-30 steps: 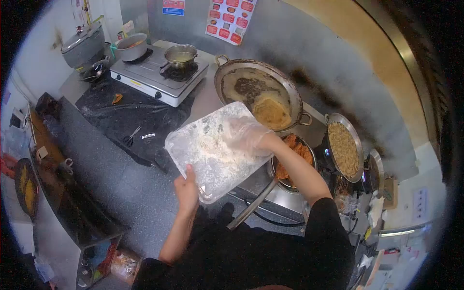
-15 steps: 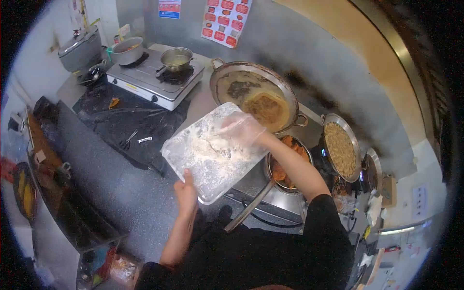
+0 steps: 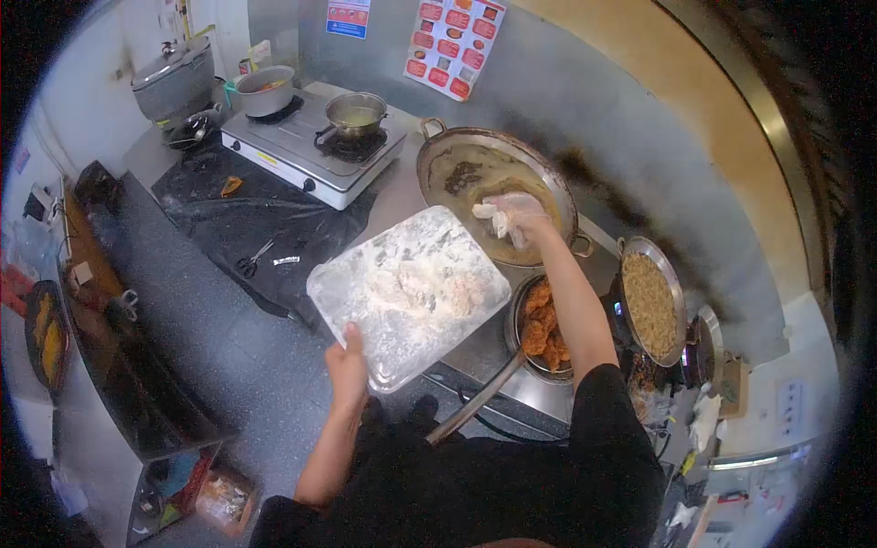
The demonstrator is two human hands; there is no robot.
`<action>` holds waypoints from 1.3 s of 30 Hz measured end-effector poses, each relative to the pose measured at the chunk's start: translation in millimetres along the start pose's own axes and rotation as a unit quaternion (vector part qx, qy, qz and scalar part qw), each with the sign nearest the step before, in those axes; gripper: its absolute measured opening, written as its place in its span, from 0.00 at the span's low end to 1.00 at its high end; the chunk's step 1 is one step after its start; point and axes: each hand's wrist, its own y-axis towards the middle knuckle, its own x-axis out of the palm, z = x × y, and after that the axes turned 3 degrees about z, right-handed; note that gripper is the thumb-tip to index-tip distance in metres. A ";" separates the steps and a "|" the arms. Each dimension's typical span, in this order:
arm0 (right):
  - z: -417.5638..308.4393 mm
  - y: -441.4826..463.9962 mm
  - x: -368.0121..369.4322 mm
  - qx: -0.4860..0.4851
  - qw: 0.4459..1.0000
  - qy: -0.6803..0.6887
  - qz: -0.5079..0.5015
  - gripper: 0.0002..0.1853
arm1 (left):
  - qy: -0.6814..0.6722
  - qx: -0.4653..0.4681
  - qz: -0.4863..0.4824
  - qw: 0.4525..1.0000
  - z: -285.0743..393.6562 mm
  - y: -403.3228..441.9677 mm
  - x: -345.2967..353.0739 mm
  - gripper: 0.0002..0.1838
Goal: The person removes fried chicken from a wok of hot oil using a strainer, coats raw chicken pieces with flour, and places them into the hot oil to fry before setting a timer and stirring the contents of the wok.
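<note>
One thumb of the left hand [image 3: 347,367] clamps the tray [image 3: 402,362] from above, other fingers hidden below, holding it beside the wok [image 3: 548,170], presumably to catch stray powder [image 3: 411,281], while the right hand [image 3: 527,213] grips coated pieces [image 3: 499,219] in closed fingers over the wok

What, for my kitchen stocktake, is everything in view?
Rectangular shallow tray: one, silvery, centre
Loose powder: one heap, white, on tray
Large round two-handled wok: one, grey-brown, beyond tray
Crusty fried pieces: several, orange-brown, right of tray
Round pan of small bits: one, silvery, far right
Flat two-burner stove: one, silver-white, back left
Round cooking pots: two, grey and steel, on stove
Scissors: one, black-handled, left
Wall posters: two, red-white and blue-white, back
Left hand: one, bare, gripping tray
Right hand: one, clear-gloved, above wok, holding whitish pieces
</note>
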 end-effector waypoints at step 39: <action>15.7 -111.7 186.9 -0.323 0.828 -0.458 0.023 0.34 | 0.058 0.098 0.006 0.994 1.9 -8.7 -16.4 0.24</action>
